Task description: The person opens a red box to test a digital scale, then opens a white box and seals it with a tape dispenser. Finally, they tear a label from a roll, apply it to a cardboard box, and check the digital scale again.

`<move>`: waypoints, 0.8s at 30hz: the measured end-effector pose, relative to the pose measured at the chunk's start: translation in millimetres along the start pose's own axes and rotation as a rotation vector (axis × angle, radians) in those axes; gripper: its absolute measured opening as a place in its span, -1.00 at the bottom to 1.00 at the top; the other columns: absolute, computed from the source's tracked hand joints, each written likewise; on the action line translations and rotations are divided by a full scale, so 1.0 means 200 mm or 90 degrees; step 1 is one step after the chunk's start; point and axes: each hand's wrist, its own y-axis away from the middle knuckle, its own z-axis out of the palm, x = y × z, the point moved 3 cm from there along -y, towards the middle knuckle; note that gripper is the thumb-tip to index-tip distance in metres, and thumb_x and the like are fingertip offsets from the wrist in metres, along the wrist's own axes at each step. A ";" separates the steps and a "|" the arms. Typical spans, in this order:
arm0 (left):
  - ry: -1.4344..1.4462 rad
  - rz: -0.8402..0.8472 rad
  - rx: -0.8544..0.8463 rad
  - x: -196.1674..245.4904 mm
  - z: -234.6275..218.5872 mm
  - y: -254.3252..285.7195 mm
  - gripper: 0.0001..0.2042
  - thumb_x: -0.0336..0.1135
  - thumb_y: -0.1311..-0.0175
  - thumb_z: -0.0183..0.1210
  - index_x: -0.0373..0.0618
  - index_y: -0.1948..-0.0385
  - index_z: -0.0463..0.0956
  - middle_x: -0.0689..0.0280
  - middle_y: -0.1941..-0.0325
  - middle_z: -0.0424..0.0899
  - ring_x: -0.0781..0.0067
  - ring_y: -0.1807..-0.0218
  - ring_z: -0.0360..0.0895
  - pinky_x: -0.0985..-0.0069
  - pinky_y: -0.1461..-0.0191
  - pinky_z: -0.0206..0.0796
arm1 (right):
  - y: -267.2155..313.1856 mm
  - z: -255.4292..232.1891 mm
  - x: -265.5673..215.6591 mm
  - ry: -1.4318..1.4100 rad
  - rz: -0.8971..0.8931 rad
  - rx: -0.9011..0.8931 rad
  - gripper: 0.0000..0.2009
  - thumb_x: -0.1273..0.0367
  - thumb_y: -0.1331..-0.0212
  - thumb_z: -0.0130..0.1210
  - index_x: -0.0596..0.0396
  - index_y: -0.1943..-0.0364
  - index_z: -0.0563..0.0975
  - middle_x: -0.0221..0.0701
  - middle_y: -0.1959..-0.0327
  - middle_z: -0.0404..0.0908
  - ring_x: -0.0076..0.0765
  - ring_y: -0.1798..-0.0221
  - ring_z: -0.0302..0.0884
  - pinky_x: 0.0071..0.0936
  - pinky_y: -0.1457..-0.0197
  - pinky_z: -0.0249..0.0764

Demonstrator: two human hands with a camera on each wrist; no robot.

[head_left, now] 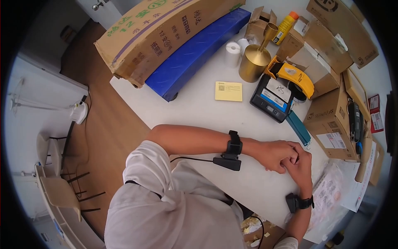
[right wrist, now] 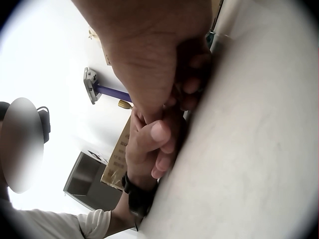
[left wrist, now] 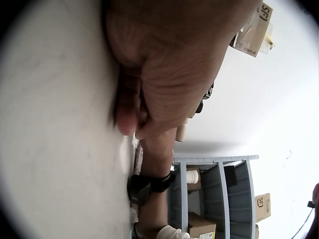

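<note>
In the head view my left hand (head_left: 271, 154) and right hand (head_left: 301, 165) meet at the right part of the white table (head_left: 215, 124), fingers loosely bent and overlapping. No object shows between them. The left wrist view has the left hand (left wrist: 169, 74) low against the tabletop, with the right forearm beyond it. In the right wrist view the right hand (right wrist: 149, 69) touches the left hand's fingers; the left thumb is uppermost, and some fingertips are hidden. Just behind the hands lies a teal long-shaped tool (head_left: 297, 126), nearest to them.
A black device with a blue label (head_left: 271, 99), a yellow tape dispenser (head_left: 296, 76), a brass-coloured vessel (head_left: 252, 66), white rolls (head_left: 232, 54) and a yellow pad (head_left: 228, 91) stand behind. Cardboard boxes (head_left: 333, 120) line the right; a long carton (head_left: 153, 41) and blue case (head_left: 195, 54) lie left.
</note>
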 end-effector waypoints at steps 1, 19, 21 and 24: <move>-0.004 -0.011 0.000 0.00 0.00 0.00 -0.74 -0.47 -0.18 0.30 -0.29 0.15 0.46 0.19 0.49 0.63 0.40 0.59 0.65 0.49 0.55 0.49 | 0.00 0.00 0.00 0.005 -0.001 -0.002 -0.62 0.46 -0.02 0.28 0.22 0.01 0.62 -0.25 0.48 0.74 -0.43 0.41 0.76 -0.54 0.28 0.58; 0.013 -0.071 -0.017 0.01 0.00 0.00 -0.70 -0.41 -0.22 0.29 -0.31 0.09 0.44 0.16 0.44 0.64 0.38 0.53 0.69 0.48 0.54 0.54 | 0.00 -0.01 0.00 0.003 -0.046 -0.009 -0.64 0.41 -0.04 0.29 0.17 0.01 0.63 -0.25 0.46 0.75 -0.25 0.39 0.78 -0.45 0.25 0.63; 0.009 -0.069 -0.019 0.02 0.00 0.00 -0.71 -0.41 -0.22 0.29 -0.31 0.09 0.44 0.17 0.44 0.64 0.38 0.53 0.69 0.48 0.54 0.54 | 0.00 -0.02 0.00 0.007 -0.038 -0.011 -0.64 0.41 -0.05 0.29 0.17 0.01 0.63 -0.25 0.46 0.75 -0.25 0.39 0.78 -0.45 0.24 0.63; 0.013 -0.067 -0.019 0.02 0.00 0.01 -0.71 -0.42 -0.22 0.28 -0.31 0.09 0.44 0.17 0.45 0.64 0.38 0.54 0.69 0.48 0.54 0.53 | 0.00 -0.02 0.00 0.005 -0.037 -0.015 -0.63 0.40 -0.04 0.30 0.16 0.01 0.63 -0.25 0.46 0.75 -0.25 0.39 0.78 -0.46 0.24 0.62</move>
